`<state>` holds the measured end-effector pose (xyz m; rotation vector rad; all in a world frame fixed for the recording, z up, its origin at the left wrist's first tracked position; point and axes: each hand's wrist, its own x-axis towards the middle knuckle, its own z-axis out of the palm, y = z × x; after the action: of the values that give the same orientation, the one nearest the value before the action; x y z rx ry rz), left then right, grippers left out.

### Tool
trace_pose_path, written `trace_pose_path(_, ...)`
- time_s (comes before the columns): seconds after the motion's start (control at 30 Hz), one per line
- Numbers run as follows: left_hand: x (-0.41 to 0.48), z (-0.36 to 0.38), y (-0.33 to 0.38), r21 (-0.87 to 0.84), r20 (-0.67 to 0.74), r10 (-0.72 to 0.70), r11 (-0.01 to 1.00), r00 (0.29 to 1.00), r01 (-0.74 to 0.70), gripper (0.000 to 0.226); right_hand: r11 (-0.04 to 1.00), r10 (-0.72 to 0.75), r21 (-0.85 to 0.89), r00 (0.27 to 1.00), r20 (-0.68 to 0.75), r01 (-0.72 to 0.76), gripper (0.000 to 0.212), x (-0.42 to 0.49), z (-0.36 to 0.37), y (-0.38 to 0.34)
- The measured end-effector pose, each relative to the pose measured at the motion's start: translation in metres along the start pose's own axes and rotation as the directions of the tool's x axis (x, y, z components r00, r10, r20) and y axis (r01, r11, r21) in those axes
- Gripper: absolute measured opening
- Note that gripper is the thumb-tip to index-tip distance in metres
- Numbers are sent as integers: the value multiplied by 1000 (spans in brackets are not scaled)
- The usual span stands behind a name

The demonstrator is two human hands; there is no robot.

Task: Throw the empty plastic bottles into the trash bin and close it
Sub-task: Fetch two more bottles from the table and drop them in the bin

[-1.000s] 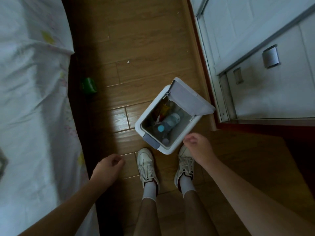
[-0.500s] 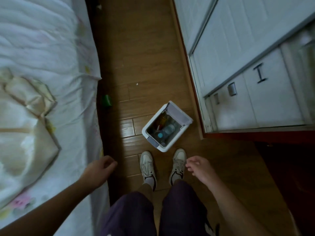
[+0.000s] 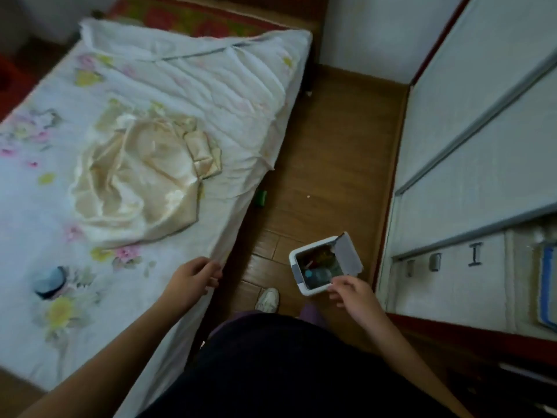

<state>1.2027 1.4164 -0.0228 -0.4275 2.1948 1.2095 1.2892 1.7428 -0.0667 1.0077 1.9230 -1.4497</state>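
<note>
A white trash bin (image 3: 310, 289) stands on the wooden floor with its grey lid (image 3: 348, 256) tilted up, open. Inside it lies a clear plastic bottle with a blue cap (image 3: 317, 274) among other rubbish. My right hand (image 3: 352, 292) hovers just in front of the bin's near right corner, fingers loosely curled, holding nothing. My left hand (image 3: 193, 279) hangs by the bed's edge, fingers relaxed, empty. On the bed at the left lies a bluish, bottle-like object (image 3: 49, 282), blurred.
A bed (image 3: 238, 116) with a flowered white sheet fills the left; a cream satin cloth (image 3: 135, 179) lies on it. A small green object (image 3: 260, 198) sits on the floor by the bed. White cabinets (image 3: 470, 164) line the right. My shoe (image 3: 268, 300) stands before the bin.
The view has risen and pulled back from the bin, now taking in the bed. Both hands stayed empty; the right hand lifted toward the bin's near corner. The lid stays up.
</note>
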Motion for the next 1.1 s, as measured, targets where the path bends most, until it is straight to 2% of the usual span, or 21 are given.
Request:
trace_pose_path(0.17, -80, 21, -82, -274, -185, -244, 943, 952, 188, 26, 972, -30, -219, 975, 221, 80, 12, -6, 5, -14)
trace_pose_path(0.33, -171, 53, -151, -472, -336, -401, 855, 852, 216, 21, 877, -61, -407, 898, 435, 256, 15, -13, 42, -18)
trace_pose_path(0.43, -232, 70, -188, -547, -415, -491, 808, 766, 221, 20, 752, -64, -517, 827, 559, 408, 12, -35, 84, -17)
trace_pose_path(0.53, -296, 93, -231, -627, -461, -603, 740, 651, 242, 20, 565, -45, -578, 721, 691, 589, 11, -65, 136, -11)
trace_pose_path(0.7, -378, 129, -310, -815, -413, -806, 535, 424, 223, 27, 358, -39, -522, 571, 820, 774, 10, -120, 217, 2)
trace_pose_path(0.83, -432, 141, -369, -904, -320, -895, 386, 312, 181, 31, 230, 19, -467, 476, 879, 854, 13, -162, 278, 23)
trace_pose_path(0.9, -459, 140, -399, -926, -277, -916, 335, 289, 173, 31, 190, 44, -472, 473, 880, 861, 12, -179, 308, 43)
trace_pose_path(1.0, -483, 134, -437, -940, -233, -931, 289, 280, 181, 30, 183, 73, -513, 509, 858, 838, 11, -192, 338, 66)
trace_pose_path(1.1, -497, 115, -472, -944, -209, -930, 272, 301, 186, 28, 211, 77, -557, 554, 829, 803, 14, -203, 361, 85)
